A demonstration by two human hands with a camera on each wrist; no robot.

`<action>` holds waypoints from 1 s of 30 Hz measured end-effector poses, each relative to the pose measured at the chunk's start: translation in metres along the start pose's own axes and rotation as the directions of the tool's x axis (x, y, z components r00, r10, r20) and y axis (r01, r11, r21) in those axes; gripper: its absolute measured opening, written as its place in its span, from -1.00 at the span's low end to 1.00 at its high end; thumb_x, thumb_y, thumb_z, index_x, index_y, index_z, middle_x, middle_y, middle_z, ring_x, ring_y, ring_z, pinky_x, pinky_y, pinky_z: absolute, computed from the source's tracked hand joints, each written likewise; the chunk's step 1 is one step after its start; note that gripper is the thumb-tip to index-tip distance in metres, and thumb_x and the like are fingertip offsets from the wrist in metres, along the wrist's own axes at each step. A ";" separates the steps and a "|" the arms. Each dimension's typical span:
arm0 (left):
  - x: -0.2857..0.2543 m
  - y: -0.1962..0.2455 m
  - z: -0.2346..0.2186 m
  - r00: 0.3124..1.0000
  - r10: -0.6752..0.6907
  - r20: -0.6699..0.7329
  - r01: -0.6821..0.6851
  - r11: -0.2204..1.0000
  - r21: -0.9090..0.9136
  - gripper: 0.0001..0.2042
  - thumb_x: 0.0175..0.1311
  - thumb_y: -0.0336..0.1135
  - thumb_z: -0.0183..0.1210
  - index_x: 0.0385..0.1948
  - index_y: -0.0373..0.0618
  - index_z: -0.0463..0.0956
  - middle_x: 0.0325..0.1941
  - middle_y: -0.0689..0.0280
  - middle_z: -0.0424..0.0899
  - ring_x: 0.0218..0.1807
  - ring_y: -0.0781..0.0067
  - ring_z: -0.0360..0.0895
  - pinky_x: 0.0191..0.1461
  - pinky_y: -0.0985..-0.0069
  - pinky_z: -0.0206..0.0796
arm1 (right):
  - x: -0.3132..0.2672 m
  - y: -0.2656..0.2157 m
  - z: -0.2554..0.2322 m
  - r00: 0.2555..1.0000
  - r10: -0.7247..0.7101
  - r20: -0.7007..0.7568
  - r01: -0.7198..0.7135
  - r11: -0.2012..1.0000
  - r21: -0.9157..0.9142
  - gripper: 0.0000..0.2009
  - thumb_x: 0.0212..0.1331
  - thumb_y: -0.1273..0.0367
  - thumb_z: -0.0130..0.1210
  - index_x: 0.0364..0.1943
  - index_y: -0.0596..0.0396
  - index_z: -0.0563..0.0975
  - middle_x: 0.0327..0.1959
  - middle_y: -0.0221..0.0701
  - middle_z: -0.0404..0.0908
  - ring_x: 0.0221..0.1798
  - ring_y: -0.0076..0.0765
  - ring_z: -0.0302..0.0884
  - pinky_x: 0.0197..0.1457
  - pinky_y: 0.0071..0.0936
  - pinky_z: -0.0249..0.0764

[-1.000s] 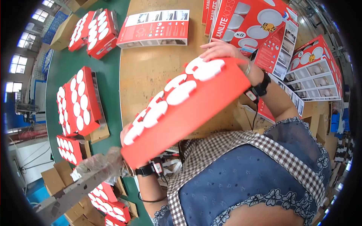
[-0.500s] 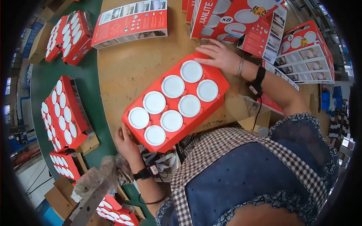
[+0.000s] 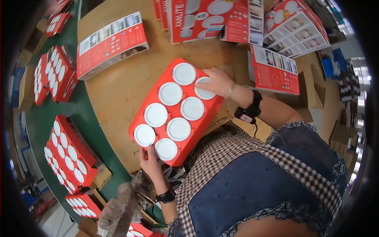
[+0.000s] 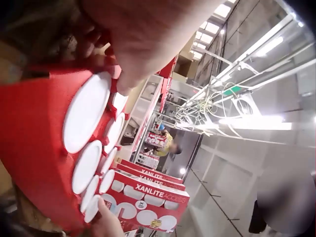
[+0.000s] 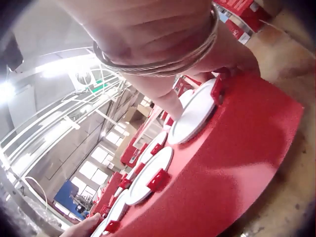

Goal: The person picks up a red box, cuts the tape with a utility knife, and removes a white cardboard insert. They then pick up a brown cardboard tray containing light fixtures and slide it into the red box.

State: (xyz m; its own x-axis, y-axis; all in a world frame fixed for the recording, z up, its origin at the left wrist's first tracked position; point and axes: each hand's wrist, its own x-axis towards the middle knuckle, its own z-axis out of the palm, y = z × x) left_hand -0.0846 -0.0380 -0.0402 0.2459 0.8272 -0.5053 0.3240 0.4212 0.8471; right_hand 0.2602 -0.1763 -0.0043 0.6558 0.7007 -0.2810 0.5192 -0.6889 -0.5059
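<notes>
Both hands hold a red tray (image 3: 175, 108) with several round white discs, faces up, over the wooden table. At the tray's lower left corner the left hand (image 3: 152, 164) grips the edge, its thumb near a disc. The right hand (image 3: 217, 82) grips the upper right edge, thumb lying across one disc. In the left wrist view the tray (image 4: 39, 123) stretches away from the left hand (image 4: 138, 39). Close up in the right wrist view, the right hand (image 5: 163, 39) clasps the end of the tray (image 5: 212, 163); some fingers are hidden.
A printed red box (image 3: 112, 45) lies at the table's upper left. More boxes (image 3: 205, 19) stand at the back, with others (image 3: 298, 33) at the right. Filled red trays (image 3: 69, 152) line the green surface (image 3: 85, 116). An open brown carton (image 3: 312, 87) is at the right.
The tray has turned from tilted on its side to discs facing up, then rotated steeper. The right hand's thumb has come onto a disc. The head view has shifted.
</notes>
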 end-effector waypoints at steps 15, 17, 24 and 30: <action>-0.042 0.078 0.047 0.959 0.211 0.188 -0.245 0.952 0.182 -0.58 0.52 -0.22 -0.09 0.18 -0.44 0.35 0.17 0.10 0.43 0.13 0.32 0.40 0.21 0.46 0.26 | -0.097 0.033 -0.085 0.949 0.075 -0.305 0.110 0.831 0.546 -0.36 0.08 0.16 0.29 0.24 0.17 0.43 0.13 -0.13 0.53 0.17 -0.12 0.52 0.23 -0.30 0.43; -0.055 0.103 0.095 0.934 0.193 0.302 -0.257 0.948 0.189 -0.58 0.52 -0.23 -0.07 0.18 -0.46 0.38 0.28 0.01 0.40 0.26 0.26 0.37 0.30 0.40 0.22 | -0.133 0.060 -0.125 0.929 0.155 -0.336 0.122 0.729 0.673 -0.39 0.12 0.23 0.30 0.25 0.20 0.41 0.12 -0.20 0.57 0.14 -0.27 0.54 0.19 -0.35 0.47; -0.087 0.125 0.309 0.694 0.205 0.690 -0.311 0.950 0.031 -0.76 0.45 -0.21 0.06 -0.22 -0.23 0.55 -0.51 0.55 0.41 -0.53 0.76 0.22 -0.52 0.66 -0.01 | -0.217 0.210 -0.232 0.849 0.411 -0.331 0.013 0.611 0.792 -0.44 0.21 0.32 0.25 0.27 0.22 0.39 0.14 -0.31 0.57 0.11 -0.47 0.54 0.17 -0.45 0.49; -0.085 0.091 0.411 0.643 0.268 0.718 -0.397 0.918 0.013 -0.44 0.36 -0.05 0.16 0.11 -0.48 0.45 0.09 0.01 0.63 0.05 0.34 0.58 0.10 0.44 0.40 | -0.225 0.316 -0.229 0.803 0.539 -0.254 -0.149 0.594 0.790 -0.41 0.22 0.35 0.25 0.33 0.22 0.34 0.21 -0.32 0.52 0.20 -0.42 0.47 0.29 -0.43 0.40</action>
State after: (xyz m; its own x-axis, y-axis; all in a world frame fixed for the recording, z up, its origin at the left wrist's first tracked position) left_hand 0.2997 -0.2225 0.0124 0.9004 0.3778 -0.2158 0.2116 0.0531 0.9759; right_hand 0.4022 -0.5941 0.0859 0.9457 0.1441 -0.2913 -0.2224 -0.3667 -0.9034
